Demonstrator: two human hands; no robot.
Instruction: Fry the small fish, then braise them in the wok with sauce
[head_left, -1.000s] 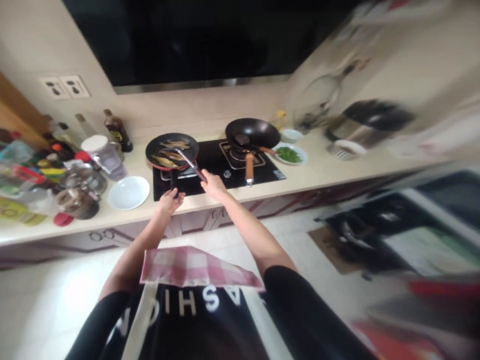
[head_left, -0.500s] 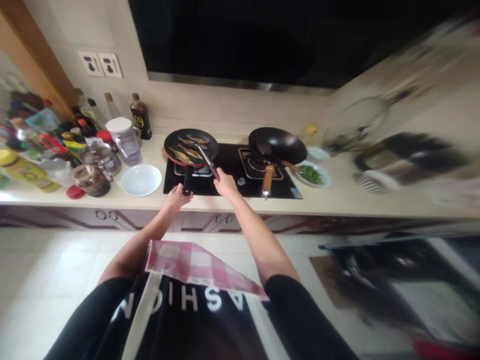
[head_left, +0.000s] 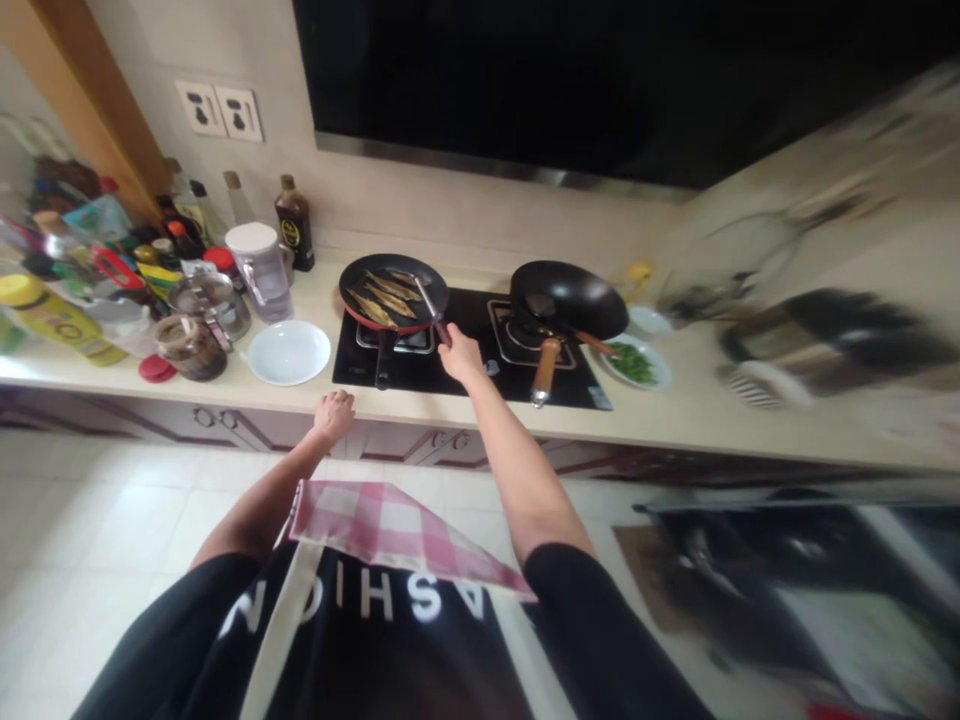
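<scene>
Head view | right hand [head_left: 461,357] gripped the metal utensil [head_left: 427,301] by its handle | left hand [head_left: 335,414] curled at the counter edge [head_left: 420,408], grip impossible to tell | browned fish [head_left: 389,298] lay in the frying pan [head_left: 358,272] | gentle nudges, pan handle [head_left: 385,364] steadied, seemed best

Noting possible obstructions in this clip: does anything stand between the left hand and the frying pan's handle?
Nothing visible does. Between the left hand and the pan handle lie only countertop and the edge of the hob. The white plate is off to the left; the utensil in the right hand is beyond the handle.
</scene>
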